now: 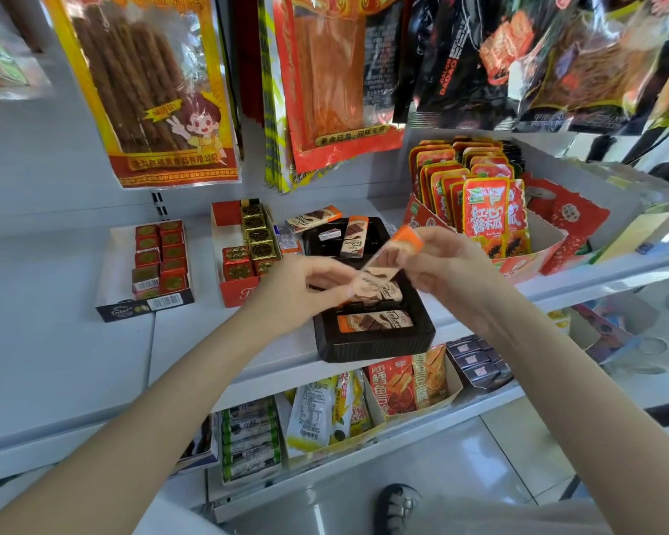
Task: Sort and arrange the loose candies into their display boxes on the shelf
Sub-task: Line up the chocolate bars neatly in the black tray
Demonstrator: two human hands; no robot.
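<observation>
Candy bar held over its tray

Both the left hand [309, 279] and right hand [441, 264] pinch a candy bar [393, 260], tilted, directly above the black tray [375, 345], mid-frame.

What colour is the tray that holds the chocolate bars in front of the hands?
Dark brown, nearly black, with ribbed walls: the tray, seen in the head view.

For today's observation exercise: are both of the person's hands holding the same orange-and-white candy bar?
Yes: the left hand and the right hand each pinch an end of one candy bar above the black tray.
</observation>
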